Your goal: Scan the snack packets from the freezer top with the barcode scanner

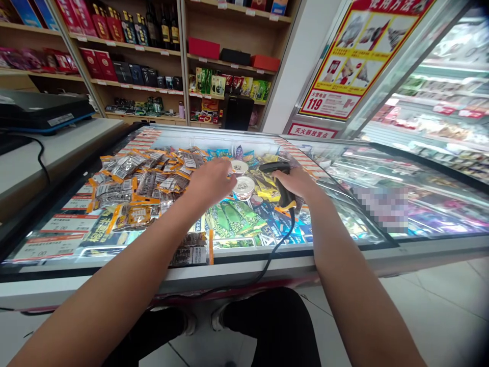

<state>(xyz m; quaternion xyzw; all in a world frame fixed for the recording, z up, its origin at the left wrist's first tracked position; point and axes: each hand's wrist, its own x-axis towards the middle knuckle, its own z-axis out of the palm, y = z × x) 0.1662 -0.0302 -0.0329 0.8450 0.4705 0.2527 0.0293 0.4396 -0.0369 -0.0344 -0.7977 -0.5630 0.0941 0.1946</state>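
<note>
left hand (pixel 214 182): fingers curled at the left edge of the far white tub (pixel 240 166); cannot tell whether they grip it or only touch it. right hand (pixel 296 181): closed around the black-and-yellow scanner (pixel 286 191).

remaining items, largest to smallest:

- wooden shelving (pixel 237 25), along the back, stocked with bottles, boxes and bagged goods.
- glass-topped surface (pixel 237 270), spanning the width in front of the person; beneath the glass, green packs (pixel 225 218) and other coloured wrappers are visible.
- red-and-yellow poster (pixel 342 58), upright beyond the surface, right of the shelving, printed with small pictures and "119".
- black device (pixel 49 109), flat-topped, standing at far left.
- brown-and-orange packets (pixel 137 216), heaped loosely on the glass to the left of the left hand; one more lies apart at the near edge, partly behind the left forearm.
- scanner: over the right part of the glass, head turned left toward the tubs, handle slanting down toward the person.
- two tubs, round-lidded, between the hands: the far one at the left fingertips, the near white tub (pixel 243 188) just in front of it.
- black cable (pixel 273 252), thin, running from the scanner handle over the near edge.
</note>
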